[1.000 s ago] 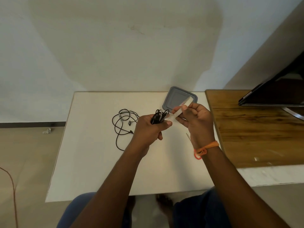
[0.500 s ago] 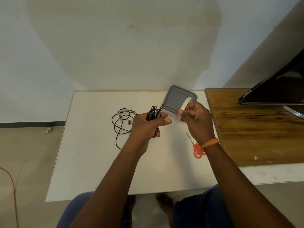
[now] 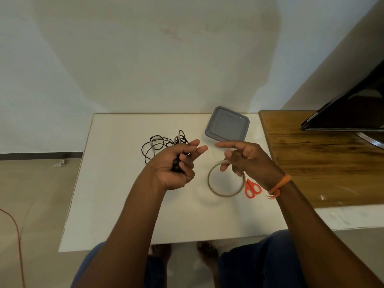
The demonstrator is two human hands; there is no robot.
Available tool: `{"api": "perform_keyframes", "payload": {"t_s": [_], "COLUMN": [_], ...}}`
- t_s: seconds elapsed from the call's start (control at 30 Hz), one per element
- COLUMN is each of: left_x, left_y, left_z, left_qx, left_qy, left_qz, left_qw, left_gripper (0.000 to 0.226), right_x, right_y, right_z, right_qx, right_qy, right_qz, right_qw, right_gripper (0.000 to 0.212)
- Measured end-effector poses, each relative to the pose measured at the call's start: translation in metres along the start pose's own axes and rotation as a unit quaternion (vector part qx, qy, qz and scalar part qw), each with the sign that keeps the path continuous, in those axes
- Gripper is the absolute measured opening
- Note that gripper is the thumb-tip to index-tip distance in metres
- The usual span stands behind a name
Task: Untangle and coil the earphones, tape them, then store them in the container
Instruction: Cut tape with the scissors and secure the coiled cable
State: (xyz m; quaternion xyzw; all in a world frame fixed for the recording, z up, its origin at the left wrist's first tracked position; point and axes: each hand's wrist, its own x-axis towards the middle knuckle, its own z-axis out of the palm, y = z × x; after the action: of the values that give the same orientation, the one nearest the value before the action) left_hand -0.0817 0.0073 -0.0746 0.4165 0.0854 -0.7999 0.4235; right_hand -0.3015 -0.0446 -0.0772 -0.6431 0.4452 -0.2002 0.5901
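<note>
Head camera view, looking down on a white rectangular table [image 3: 124, 204] set against a pale wall [image 3: 145, 55], with a brown wooden table [image 3: 311, 163] joined at its right. A grey square plastic container [image 3: 227, 124] sits far, a loose tangle of black earphone wire [image 3: 160, 145] lies left. The left hand [image 3: 174, 165] curls around a dark coiled earphone bundle [image 3: 176, 163], mostly hidden. The right hand [image 3: 247, 161], forefinger extended, hooks a thin tape ring [image 3: 225, 178], blurred. Red-handled scissors [image 3: 252, 189] are partly covered by the wrist. A dark screen [image 3: 353, 109] is cut off right.
</note>
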Motion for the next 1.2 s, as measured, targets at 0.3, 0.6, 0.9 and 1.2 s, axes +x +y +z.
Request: {"api": "perform_keyframes", "payload": {"t_s": [0.3,0.6,0.9,1.2], "left_x": [0.008,0.013,0.015,0.015], "left_y": [-0.014,-0.014,-0.02,-0.02], "left_z": [0.004,0.001,0.0,-0.006], "left_qx": [0.269,0.156,0.308,0.406], "left_qy": [0.116,0.108,0.164,0.19], "left_qz": [0.063,0.01,0.095,0.148], "left_qw": [0.954,0.982,0.932,0.882], "left_gripper": [0.03,0.009,0.019,0.025], "right_x": [0.009,0.013,0.013,0.014], "right_y": [0.017,0.023,0.06,0.072], "right_z": [-0.002,0.004,0.043,0.059], "right_qx": [-0.297,-0.499,-0.484,-0.457], "right_qy": [0.153,0.238,0.177,0.137], "right_qz": [-0.112,-0.203,-0.01,0.069], "right_qw": [0.936,0.808,0.857,0.876], "right_gripper": [0.034,0.028,0.013,0.018]}}
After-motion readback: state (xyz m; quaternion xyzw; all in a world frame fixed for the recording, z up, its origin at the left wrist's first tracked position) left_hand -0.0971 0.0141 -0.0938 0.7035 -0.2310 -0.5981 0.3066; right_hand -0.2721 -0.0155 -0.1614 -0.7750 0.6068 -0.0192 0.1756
